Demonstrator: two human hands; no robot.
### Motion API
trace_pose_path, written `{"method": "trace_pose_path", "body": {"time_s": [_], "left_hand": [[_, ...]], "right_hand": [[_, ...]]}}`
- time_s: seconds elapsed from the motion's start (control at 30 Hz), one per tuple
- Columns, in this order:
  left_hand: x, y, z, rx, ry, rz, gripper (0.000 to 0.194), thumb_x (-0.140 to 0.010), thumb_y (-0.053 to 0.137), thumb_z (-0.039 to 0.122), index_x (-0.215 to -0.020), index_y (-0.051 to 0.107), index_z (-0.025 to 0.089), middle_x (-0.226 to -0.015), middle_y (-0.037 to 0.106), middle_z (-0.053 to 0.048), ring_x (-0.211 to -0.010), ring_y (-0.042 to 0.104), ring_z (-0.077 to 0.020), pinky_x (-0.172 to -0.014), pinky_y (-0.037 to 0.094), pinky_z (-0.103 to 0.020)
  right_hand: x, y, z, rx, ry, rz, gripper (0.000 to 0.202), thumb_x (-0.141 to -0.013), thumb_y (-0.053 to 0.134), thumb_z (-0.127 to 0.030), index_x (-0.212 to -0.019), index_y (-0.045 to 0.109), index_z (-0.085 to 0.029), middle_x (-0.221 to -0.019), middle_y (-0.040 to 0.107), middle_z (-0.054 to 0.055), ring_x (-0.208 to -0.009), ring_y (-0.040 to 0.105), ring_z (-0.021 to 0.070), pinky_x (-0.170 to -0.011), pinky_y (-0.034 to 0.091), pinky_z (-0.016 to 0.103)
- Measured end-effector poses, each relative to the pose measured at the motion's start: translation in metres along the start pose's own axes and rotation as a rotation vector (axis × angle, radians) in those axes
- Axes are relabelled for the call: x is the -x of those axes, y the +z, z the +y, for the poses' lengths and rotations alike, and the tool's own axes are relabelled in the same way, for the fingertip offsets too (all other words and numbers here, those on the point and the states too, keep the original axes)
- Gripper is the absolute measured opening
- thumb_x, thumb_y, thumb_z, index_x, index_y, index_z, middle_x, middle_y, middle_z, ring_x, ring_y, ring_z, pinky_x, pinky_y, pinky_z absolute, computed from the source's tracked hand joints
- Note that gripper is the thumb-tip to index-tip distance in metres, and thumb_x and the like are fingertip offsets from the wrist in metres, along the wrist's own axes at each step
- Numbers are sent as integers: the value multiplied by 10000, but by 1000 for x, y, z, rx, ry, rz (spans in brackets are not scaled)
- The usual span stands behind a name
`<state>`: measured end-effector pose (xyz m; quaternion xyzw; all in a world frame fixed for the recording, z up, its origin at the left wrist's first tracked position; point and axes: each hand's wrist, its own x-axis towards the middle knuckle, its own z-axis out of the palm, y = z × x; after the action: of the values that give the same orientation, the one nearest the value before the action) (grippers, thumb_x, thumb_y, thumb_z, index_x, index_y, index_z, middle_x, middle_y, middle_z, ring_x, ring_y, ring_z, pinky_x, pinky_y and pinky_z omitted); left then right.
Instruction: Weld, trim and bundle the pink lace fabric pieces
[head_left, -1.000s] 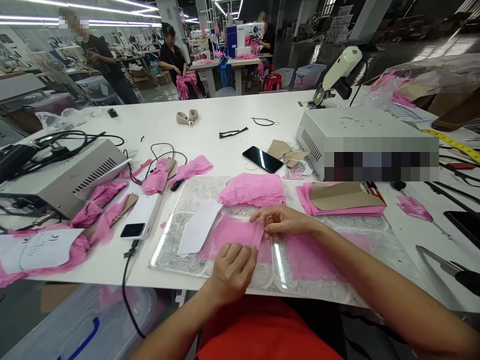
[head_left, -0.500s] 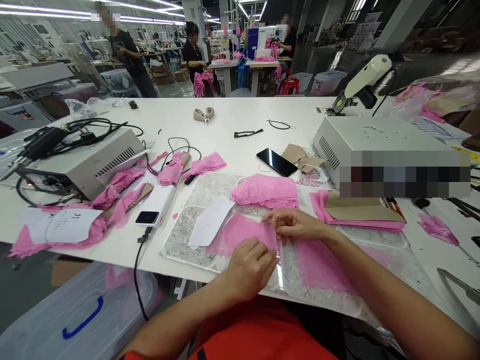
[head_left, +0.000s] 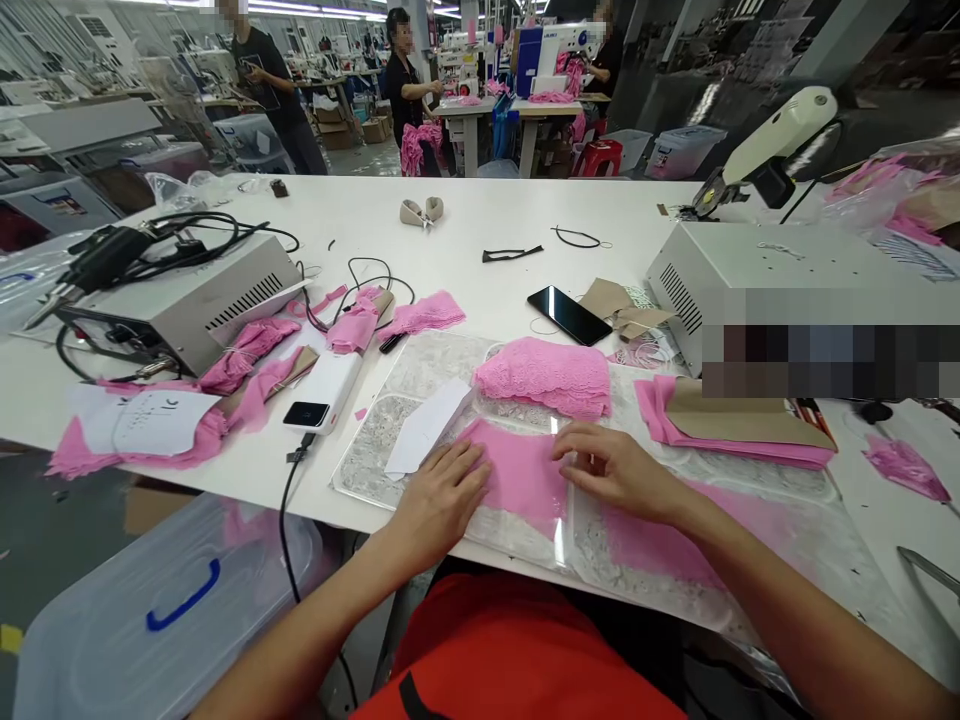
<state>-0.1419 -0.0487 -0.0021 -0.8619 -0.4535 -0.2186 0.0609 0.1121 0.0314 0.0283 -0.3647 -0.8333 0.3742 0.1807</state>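
A thin pink fabric piece (head_left: 521,475) lies flat on a clear plastic sheet with a white lacy pattern (head_left: 360,455). My left hand (head_left: 444,492) rests flat on the fabric's left side, with its fingers stretched out. At the right edge of the piece is my right hand (head_left: 616,468), its fingers bent and apart, with nothing visible in them. A white paper piece (head_left: 427,428) lies beside my left fingers. Just beyond the fabric is a folded stack of pink lace (head_left: 546,378). Another pink panel (head_left: 660,540) lies partly under my right forearm.
Pink cloth under brown card (head_left: 742,420) lies to the right. Grey boxes stand at left (head_left: 180,310) and right (head_left: 780,260). A phone (head_left: 568,315), a white power bank (head_left: 337,385) and cables lie around. A lidded plastic bin (head_left: 180,600) sits below left. People stand beyond the table.
My left hand has moved left and flattened from a closed pose onto the fabric's left side. My right fingers have loosened at the right edge. The camera view has shifted slightly.
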Motion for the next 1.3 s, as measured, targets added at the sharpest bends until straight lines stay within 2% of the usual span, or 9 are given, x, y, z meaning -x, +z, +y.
{"method": "trace_pose_path", "body": {"time_s": [0.13,0.37,0.57,0.73,0.87,0.93,1.07,1.2,1.3], "left_hand": [[3,-8,0,9,-14,20,225,-893,485,152,-1073,618,127,-1133,657,-121,-1077,604,-257,-914,512,-432],[19,-24,-2,21,-112,78,160,-891,491,141,-970,630,151,-1023,685,-91,-952,631,-203,-803,518,-355],[36,-24,-3,-19,-177,58,171,-894,505,175,-1004,634,151,-1073,678,-99,-981,631,-225,-818,521,-379],[34,-25,-10,-20,-165,67,149,-893,503,175,-947,640,151,-1030,684,-96,-959,633,-222,-825,533,-372],[17,-25,-12,63,-154,74,191,-898,455,115,-1001,614,142,-987,679,-89,-892,629,-183,-776,547,-313],[1,-23,-12,81,-135,53,275,-883,410,56,-1079,585,136,-1051,663,-97,-924,615,-180,-785,544,-301],[-38,-12,-17,36,-35,-139,445,-804,382,-19,-1215,514,86,-1236,582,-137,-1072,560,-224,-893,502,-351],[-68,0,-28,5,-45,-360,459,-798,407,3,-1235,509,99,-1109,639,-105,-996,581,-222,-846,498,-342],[-76,3,-33,-36,-59,-387,384,-824,415,33,-1175,558,97,-1029,646,-109,-951,579,-231,-844,479,-359]], "right_hand": [[7,10,4,140,-35,-39,172,-799,515,-148,-898,640,-215,-1022,613,46,-615,525,97,-611,454,261],[8,11,11,178,-43,4,166,-823,492,-163,-867,642,-219,-973,616,44,-665,555,120,-611,461,268],[10,13,14,198,-30,-8,145,-834,489,-186,-883,621,-221,-1002,604,49,-606,529,105,-586,464,271],[12,14,11,213,-14,-20,151,-844,478,-201,-888,620,-229,-1016,604,49,-608,538,108,-588,474,273],[12,15,8,210,7,30,158,-833,482,-215,-919,615,-224,-986,620,49,-553,511,100,-578,479,279],[11,15,8,221,40,64,175,-824,484,-219,-945,610,-221,-959,626,46,-563,518,107,-587,479,282],[9,15,7,245,106,67,193,-810,495,-230,-966,608,-219,-954,626,40,-607,540,120,-621,476,286],[9,16,9,256,154,81,231,-798,520,-241,-1016,592,-218,-980,620,44,-640,555,128,-640,473,293],[9,16,11,256,169,98,257,-778,546,-239,-1031,580,-211,-966,620,46,-669,563,140,-645,467,296]]}}
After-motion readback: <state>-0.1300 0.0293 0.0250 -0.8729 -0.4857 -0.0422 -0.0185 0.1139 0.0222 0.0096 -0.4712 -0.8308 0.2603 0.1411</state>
